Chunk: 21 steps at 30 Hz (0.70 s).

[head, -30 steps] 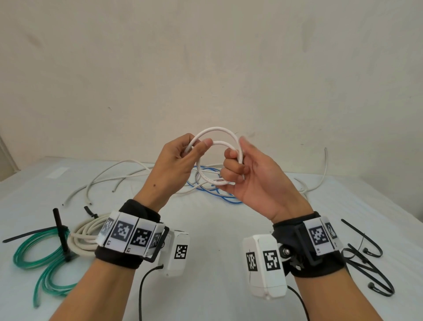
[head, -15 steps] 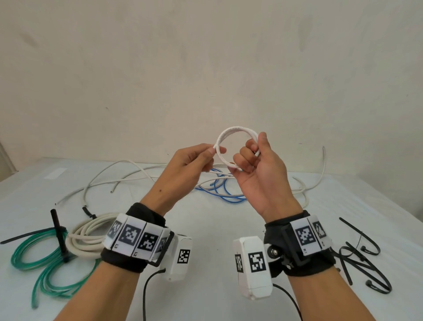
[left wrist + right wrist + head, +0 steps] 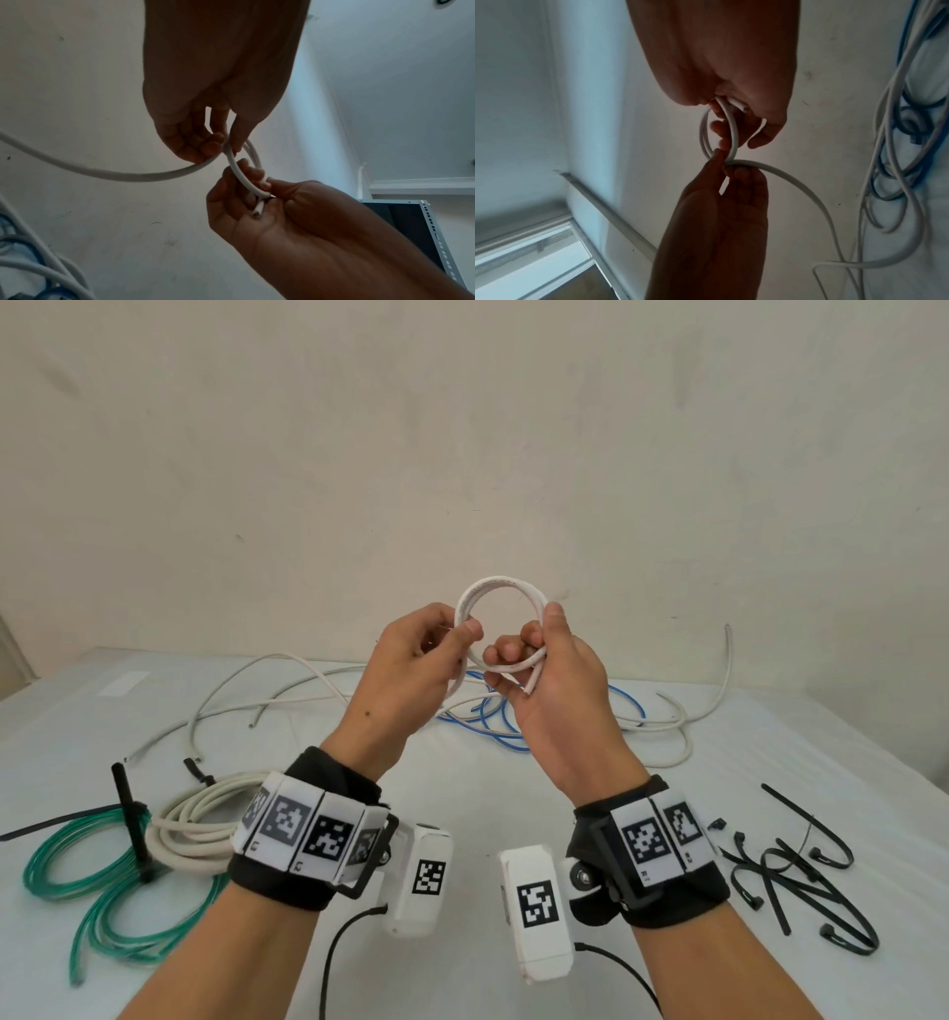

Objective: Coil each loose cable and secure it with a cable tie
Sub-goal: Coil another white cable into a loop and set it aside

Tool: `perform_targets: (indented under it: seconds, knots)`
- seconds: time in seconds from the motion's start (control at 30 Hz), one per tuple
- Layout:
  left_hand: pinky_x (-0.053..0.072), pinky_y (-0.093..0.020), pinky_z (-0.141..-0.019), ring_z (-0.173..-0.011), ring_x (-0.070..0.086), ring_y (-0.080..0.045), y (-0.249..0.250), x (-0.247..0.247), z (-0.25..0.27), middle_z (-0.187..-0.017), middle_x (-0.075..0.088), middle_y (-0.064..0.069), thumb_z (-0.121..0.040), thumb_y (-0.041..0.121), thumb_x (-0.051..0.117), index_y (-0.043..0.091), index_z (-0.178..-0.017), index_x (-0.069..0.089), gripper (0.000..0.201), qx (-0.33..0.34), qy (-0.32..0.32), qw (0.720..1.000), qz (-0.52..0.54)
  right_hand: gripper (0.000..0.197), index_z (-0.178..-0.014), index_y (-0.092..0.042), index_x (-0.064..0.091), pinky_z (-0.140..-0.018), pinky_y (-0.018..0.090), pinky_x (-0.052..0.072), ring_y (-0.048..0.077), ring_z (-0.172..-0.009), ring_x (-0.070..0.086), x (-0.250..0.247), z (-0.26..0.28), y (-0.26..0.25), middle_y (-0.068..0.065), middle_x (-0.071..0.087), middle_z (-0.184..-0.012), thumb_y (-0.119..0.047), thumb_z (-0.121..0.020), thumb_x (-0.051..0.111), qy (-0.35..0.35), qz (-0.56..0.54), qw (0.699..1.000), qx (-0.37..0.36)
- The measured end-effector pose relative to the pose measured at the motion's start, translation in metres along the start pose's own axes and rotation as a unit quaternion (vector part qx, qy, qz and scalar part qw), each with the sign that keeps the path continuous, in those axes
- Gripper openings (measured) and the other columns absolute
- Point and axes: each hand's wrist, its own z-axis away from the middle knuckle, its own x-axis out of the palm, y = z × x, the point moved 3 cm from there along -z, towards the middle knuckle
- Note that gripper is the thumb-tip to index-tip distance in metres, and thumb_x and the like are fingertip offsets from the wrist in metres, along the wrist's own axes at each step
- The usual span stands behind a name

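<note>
Item in work: thin white round cable, wound into a small double loop and being held up in the air above the table, between both hands.
Left hand: thumb and forefinger are pinching the loop's left side; the other fingers are curling loosely beneath. The loose run of cable is trailing from this grip down toward the table.
Right hand: fingers are curling round the loop's lower right; the thumb is pressing on its upper right. The cut cable end is sticking out over the palm.
Markings: black-and-white square code tags are showing on both white wristbands and on the white wrist camera housings; small print under the tags is too fine to read. Faint specks along the cable jacket are unreadable.
Surface: pale white table.
Behind the hands: loose white cables and a thin blue cable are lying tangled.
Left stock: cream coiled cable and green translucent coiled tubing, each bound with a black cable tie.
Right stock: heap of loose black cable ties, lying well apart from the loop.
</note>
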Motion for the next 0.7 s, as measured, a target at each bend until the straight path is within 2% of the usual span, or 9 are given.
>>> perform_targets:
  seconds: [0.1,0.17,0.27,0.4,0.43,0.5,0.57,0.63,0.7]
  knots:
    - [0.052,-0.035,-0.079,-0.075,0.055,-0.015,0.008,-0.007,-0.001,-0.078,0.057,-0.005,-0.103,0.023,0.062,0.001,-0.096,0.069,0.025,0.018,0.01,1.0,0.017,0.042,-0.085,-0.017,0.051,-0.078,0.036,0.052,0.018,-0.077,0.066,0.0,0.0,0.005,0.0,0.063,-0.078,-0.045,-0.112,0.035,0.02,0.112,0.994,0.004]
    - [0.051,-0.031,-0.077,-0.074,0.056,-0.015,0.014,-0.007,0.0,-0.078,0.058,-0.005,-0.103,0.023,0.063,0.003,-0.096,0.068,0.022,0.037,0.011,0.999,0.007,0.042,-0.093,-0.018,0.051,-0.075,0.036,0.055,0.022,-0.078,0.073,0.0,0.003,0.007,0.005,0.071,-0.081,-0.051,-0.111,0.033,0.018,0.135,0.99,0.041]
    - [0.049,-0.029,-0.074,-0.073,0.056,-0.016,0.023,-0.006,0.003,-0.078,0.059,-0.004,-0.101,0.024,0.066,0.006,-0.096,0.067,0.019,0.057,0.005,0.998,-0.013,0.043,-0.097,-0.017,0.044,-0.072,0.035,0.059,0.031,-0.081,0.078,0.003,0.007,0.003,0.016,0.078,-0.084,-0.054,-0.111,0.026,-0.026,0.089,0.989,0.112]
    - [0.05,-0.017,-0.066,-0.071,0.058,-0.014,0.031,-0.002,0.008,-0.081,0.058,-0.008,-0.102,0.021,0.065,-0.001,-0.099,0.066,0.022,0.05,-0.019,0.999,0.003,0.042,-0.09,-0.021,0.037,-0.084,0.041,0.06,0.042,-0.1,0.076,-0.001,0.009,-0.006,0.032,0.074,-0.108,-0.056,-0.11,0.026,-0.087,-0.012,0.982,0.168]
    - [0.052,-0.019,-0.068,-0.07,0.062,-0.013,0.032,-0.001,0.009,-0.081,0.061,-0.009,-0.103,0.022,0.064,-0.002,-0.1,0.066,0.025,0.045,-0.024,0.999,0.009,0.042,-0.089,-0.02,0.038,-0.085,0.042,0.06,0.043,-0.103,0.075,-0.002,0.007,-0.008,0.032,0.073,-0.112,-0.055,-0.11,0.029,-0.089,-0.033,0.982,0.166]
    - [0.058,-0.035,-0.083,-0.077,0.072,-0.024,0.034,0.002,0.01,-0.084,0.07,-0.014,-0.104,0.027,0.062,0.0,-0.095,0.068,0.029,0.038,-0.037,0.998,0.026,0.041,-0.089,-0.018,0.041,-0.083,0.043,0.061,0.041,-0.108,0.074,-0.007,0.004,-0.013,0.029,0.072,-0.119,-0.052,-0.11,0.035,-0.08,-0.056,0.984,0.148]
    - [0.054,-0.052,-0.099,-0.092,0.073,-0.037,0.034,0.005,0.01,-0.092,0.075,-0.021,-0.104,0.032,0.06,0.004,-0.088,0.068,0.033,0.034,-0.047,0.998,0.03,0.04,-0.087,-0.017,0.043,-0.084,0.043,0.06,0.039,-0.112,0.073,-0.009,0.003,-0.017,0.025,0.072,-0.113,-0.049,-0.11,0.038,-0.074,-0.047,0.988,0.127]
    - [0.053,-0.054,-0.1,-0.094,0.075,-0.036,0.037,0.007,0.011,-0.091,0.077,-0.02,-0.106,0.034,0.057,0.002,-0.084,0.065,0.04,0.032,-0.067,0.997,0.018,0.04,-0.086,-0.017,0.046,-0.087,0.044,0.058,0.036,-0.107,0.074,-0.009,0.003,-0.019,0.018,0.073,-0.1,-0.047,-0.11,0.041,-0.064,-0.012,0.993,0.1]
    - [0.057,-0.049,-0.094,-0.086,0.075,-0.031,0.04,0.01,0.013,-0.084,0.077,-0.012,-0.107,0.035,0.053,-0.002,-0.08,0.062,0.047,0.034,-0.093,0.995,0.014,0.038,-0.087,-0.015,0.049,-0.086,0.044,0.058,0.031,-0.089,0.074,-0.009,0.004,-0.02,0.012,0.071,-0.084,-0.044,-0.11,0.044,-0.055,0.016,0.996,0.073]
